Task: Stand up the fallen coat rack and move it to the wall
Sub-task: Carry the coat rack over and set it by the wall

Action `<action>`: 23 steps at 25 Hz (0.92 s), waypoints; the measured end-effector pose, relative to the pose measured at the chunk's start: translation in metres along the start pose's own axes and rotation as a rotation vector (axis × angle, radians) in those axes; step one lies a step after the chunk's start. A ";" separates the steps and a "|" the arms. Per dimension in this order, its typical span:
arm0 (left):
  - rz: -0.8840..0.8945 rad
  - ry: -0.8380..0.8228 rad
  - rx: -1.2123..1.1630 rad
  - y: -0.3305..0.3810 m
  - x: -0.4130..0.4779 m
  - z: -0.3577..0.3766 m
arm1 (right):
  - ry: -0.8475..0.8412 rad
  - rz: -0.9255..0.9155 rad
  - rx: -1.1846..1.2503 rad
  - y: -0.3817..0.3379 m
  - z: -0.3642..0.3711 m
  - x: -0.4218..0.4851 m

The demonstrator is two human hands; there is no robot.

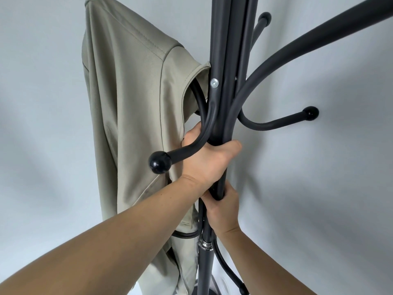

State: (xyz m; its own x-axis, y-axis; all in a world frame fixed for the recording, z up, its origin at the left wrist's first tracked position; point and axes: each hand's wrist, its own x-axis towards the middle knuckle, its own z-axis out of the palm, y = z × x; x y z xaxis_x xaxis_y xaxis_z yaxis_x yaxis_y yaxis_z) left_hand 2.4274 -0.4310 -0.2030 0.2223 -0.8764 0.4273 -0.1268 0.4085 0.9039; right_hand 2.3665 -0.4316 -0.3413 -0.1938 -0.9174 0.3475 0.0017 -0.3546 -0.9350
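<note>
**Rack up by the wall, both hands on the pole**

The rack (225, 60) stands up straight, right in front of the wall (329, 188) and very near it. I cannot see if it touches the wall, and its foot is mostly out of view.

The left hand (209, 160) is wrapped tight round the pole, just under the hooks. The right hand (223, 211) is wrapped round the pole just below it. All fingers are closed on the metal.

The rack looks stiff and hard, made of smooth dark tubes, so it could slip in a loose hold. It is tall, so I think it could tip. The pole, about where the hands are now, seems the best place to hold. The jacket (131, 107) is soft and may swing or slide off.

Count: one rack, one jacket, two hands. I can see four round hook tips; other hooks run out of view.
</note>
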 end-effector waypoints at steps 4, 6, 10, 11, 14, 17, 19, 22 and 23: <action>-0.006 -0.015 -0.004 -0.002 0.002 -0.005 | -0.011 0.000 -0.013 -0.001 0.004 -0.001; -0.023 -0.029 -0.007 -0.002 0.002 -0.004 | -0.015 0.008 -0.015 -0.003 0.004 -0.002; -0.041 -0.057 -0.012 -0.004 0.001 -0.008 | -0.054 0.078 -0.035 -0.012 0.003 -0.005; -0.046 -0.080 -0.011 -0.004 0.000 -0.009 | -0.065 0.104 -0.051 -0.015 0.003 -0.006; -0.062 -0.115 -0.009 -0.004 -0.004 -0.012 | -0.116 0.147 -0.092 -0.019 -0.001 -0.010; -0.052 -0.107 -0.030 -0.009 -0.017 -0.015 | -0.137 0.195 -0.077 -0.022 -0.006 -0.017; -0.072 -0.116 -0.090 -0.015 -0.031 -0.017 | -0.110 0.217 -0.027 -0.021 -0.012 -0.024; -0.189 -0.125 -0.103 -0.028 -0.055 -0.020 | -0.072 0.261 0.051 -0.022 -0.021 -0.036; -0.228 -0.128 -0.112 -0.031 -0.063 -0.021 | -0.060 0.290 0.064 -0.025 -0.023 -0.042</action>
State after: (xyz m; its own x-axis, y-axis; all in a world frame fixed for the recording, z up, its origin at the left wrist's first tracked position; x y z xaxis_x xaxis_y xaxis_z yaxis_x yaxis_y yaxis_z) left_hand 2.4376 -0.3829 -0.2579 0.1077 -0.9710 0.2133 0.0214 0.2168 0.9760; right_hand 2.3521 -0.3800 -0.3343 -0.1184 -0.9904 0.0719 0.1106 -0.0851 -0.9902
